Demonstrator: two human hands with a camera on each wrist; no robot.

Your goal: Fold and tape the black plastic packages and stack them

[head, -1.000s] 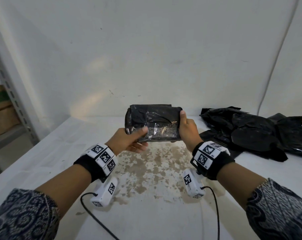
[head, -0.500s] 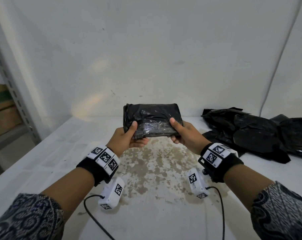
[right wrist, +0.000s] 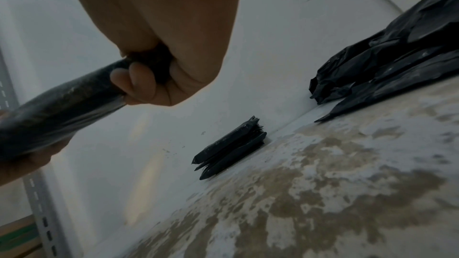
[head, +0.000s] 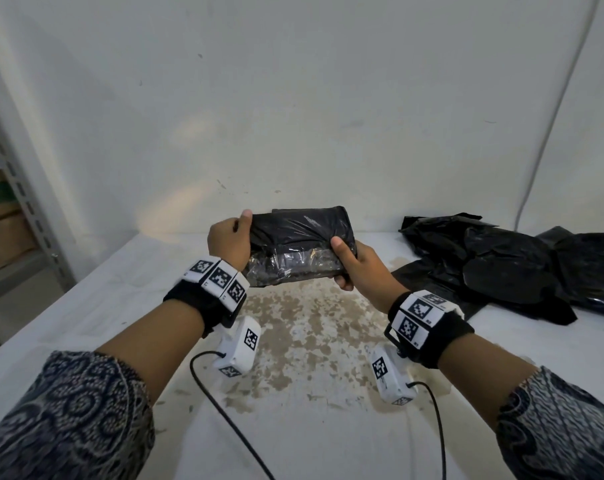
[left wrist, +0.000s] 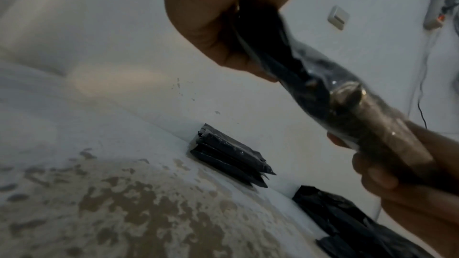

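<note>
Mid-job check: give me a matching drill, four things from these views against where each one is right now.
Things:
1. folded black plastic package with clear tape
2. small stack of finished black packages
3. loose heap of crumpled black plastic bags
4. grey slotted metal shelf upright

Places:
A. on the table's right side
B. at the left edge of the scene
C. held above the table by left hand and right hand
D. against the wall at the table's back

Pairs: 1-C, 2-D, 3-A, 4-B
</note>
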